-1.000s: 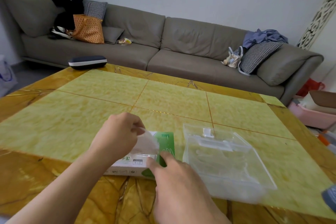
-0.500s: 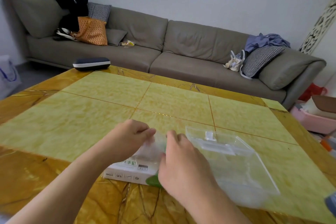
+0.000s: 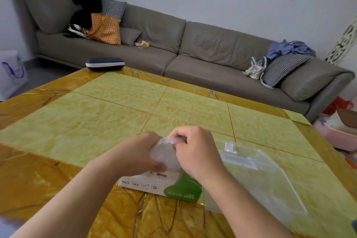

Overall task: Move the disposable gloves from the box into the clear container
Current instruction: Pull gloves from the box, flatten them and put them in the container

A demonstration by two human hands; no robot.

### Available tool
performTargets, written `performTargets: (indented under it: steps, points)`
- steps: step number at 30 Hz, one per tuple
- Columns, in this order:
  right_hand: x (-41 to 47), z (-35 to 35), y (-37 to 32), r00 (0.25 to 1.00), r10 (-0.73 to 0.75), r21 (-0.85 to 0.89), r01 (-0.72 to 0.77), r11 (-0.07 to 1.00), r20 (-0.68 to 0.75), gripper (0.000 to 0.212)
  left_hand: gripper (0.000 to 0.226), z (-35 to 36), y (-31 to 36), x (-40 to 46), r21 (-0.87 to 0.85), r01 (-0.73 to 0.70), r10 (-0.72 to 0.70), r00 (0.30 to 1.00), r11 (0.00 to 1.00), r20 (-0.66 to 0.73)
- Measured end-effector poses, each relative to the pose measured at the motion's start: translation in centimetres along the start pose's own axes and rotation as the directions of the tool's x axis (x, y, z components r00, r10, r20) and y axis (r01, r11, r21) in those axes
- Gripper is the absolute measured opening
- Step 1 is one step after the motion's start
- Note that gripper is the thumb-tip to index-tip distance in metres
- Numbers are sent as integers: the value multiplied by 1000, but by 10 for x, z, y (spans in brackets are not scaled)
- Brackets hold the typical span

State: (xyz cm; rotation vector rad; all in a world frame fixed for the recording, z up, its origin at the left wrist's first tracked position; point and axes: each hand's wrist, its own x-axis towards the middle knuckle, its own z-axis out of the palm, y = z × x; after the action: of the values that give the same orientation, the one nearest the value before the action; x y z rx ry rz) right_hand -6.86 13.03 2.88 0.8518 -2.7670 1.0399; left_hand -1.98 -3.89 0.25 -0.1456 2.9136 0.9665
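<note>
At the far left a white bag with blue handles (image 3: 12, 72) stands on the floor, and a dark case with a pale band (image 3: 104, 63) lies at the far left corner of the yellow table (image 3: 108, 121). Behind them runs the grey sofa (image 3: 193, 50), with an orange bag (image 3: 105, 29) on its left end.

Your left hand (image 3: 138, 155) is just above the glove box (image 3: 160, 185), its fingers curled round a bunched wad of clear disposable gloves (image 3: 164, 153); the thumb lies along the wad's lower edge. The box lies flat near the table's front edge, white with a green corner facing you, and the wad hangs over its top.

Your right hand (image 3: 195, 151) grips the same wad from the other side, its fingertips pinching the crumpled top of the plastic. Both hands touch the gloves and nearly touch each other.

Just to the right of the box sits the clear container (image 3: 270, 177), open-topped and touching or almost touching the box's green end; you cannot tell whether any gloves lie inside it. At the sofa's right end rests a checked cushion (image 3: 284, 68).
</note>
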Motion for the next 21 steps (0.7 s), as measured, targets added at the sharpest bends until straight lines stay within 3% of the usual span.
performTargets:
  steps: [7, 12, 14, 17, 21]
  points:
    - [11, -20, -18, 988, -99, 129, 114, 985, -120, 36, 44, 3, -6, 4, -50, 51, -49, 998, 997, 36]
    - [10, -39, -17, 979, -81, 184, 116, 976, -187, 35, 57, 1, -6, 3, -22, 82, -82, 996, 996, 31]
    - [12, -56, -21, 971, -62, 241, 119, 963, -231, 32, 49, -1, -4, 1, -7, 48, -48, 998, 999, 33]
    - [18, -90, -14, 952, 18, 433, 123, 893, -306, 18, 56, -5, 0, -2, -29, 58, -58, 998, 998, 10]
    - [6, -114, 12, 975, 159, 681, -12, 732, -153, 17, 89, -18, 5, -9, -91, -30, 36, 997, 995, 68]
